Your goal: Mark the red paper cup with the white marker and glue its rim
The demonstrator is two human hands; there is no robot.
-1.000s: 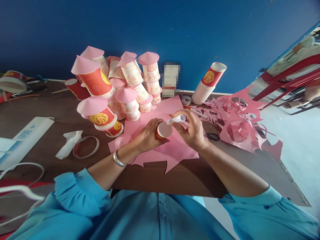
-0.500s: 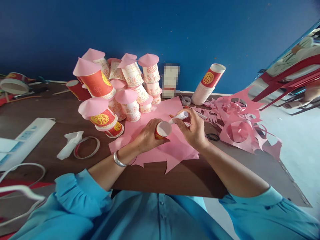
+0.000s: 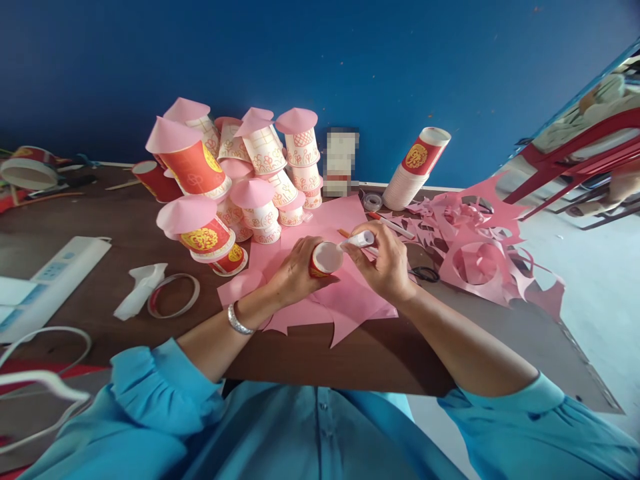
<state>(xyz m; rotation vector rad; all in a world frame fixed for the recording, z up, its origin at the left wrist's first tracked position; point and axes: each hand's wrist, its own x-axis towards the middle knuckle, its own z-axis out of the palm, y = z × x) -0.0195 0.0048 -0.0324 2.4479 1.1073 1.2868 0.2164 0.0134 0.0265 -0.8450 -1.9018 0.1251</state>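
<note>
My left hand (image 3: 299,270) is wrapped round a small red and gold paper cup (image 3: 327,259), its white round end facing me. In my right hand (image 3: 385,260) a white glue tube (image 3: 362,238) is gripped, its narrow tip beside the cup's rim. Whether the tip touches the rim I cannot tell. Beneath both hands lie pink paper sheets (image 3: 345,313). An orange pencil or stick (image 3: 344,233) shows behind the tube. Left of my hands stand several paper-cup towers with pink cone roofs (image 3: 254,193), some red, some white with drawn flowers.
A stack of paper cups (image 3: 406,183) leans near the blue wall, beside a tape roll (image 3: 372,202). Cut pink scraps (image 3: 480,263) and a white pen (image 3: 397,227) lie to the right. On the left are a power strip (image 3: 65,280), crumpled white paper (image 3: 140,290) and a ring (image 3: 173,295).
My right hand has shifted slightly and turned, so the glue tube's back end sits a little lower and further left. The cup and my left hand have barely moved.
</note>
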